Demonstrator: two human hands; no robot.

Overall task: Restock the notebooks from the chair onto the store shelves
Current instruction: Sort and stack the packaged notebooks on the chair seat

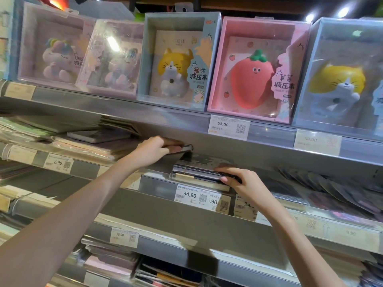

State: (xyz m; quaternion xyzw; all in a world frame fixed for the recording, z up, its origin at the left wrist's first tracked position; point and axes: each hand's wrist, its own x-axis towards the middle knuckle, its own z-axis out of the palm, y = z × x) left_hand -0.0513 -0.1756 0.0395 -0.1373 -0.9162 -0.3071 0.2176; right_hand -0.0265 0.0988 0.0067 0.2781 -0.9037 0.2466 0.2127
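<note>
My left hand grips a dark notebook and holds it tilted under the upper shelf's grey front, just above a short stack of dark notebooks lying on the middle shelf. My right hand rests on the right end of that stack, fingers closed over the top notebook's edge. The stack sits behind the 34.90 price tag. The chair is out of sight.
Boxed squishy-toy notebooks stand on the top shelf: a cat box and a strawberry box. Flat notebook piles lie to the left, fanned dark notebooks to the right, more piles below.
</note>
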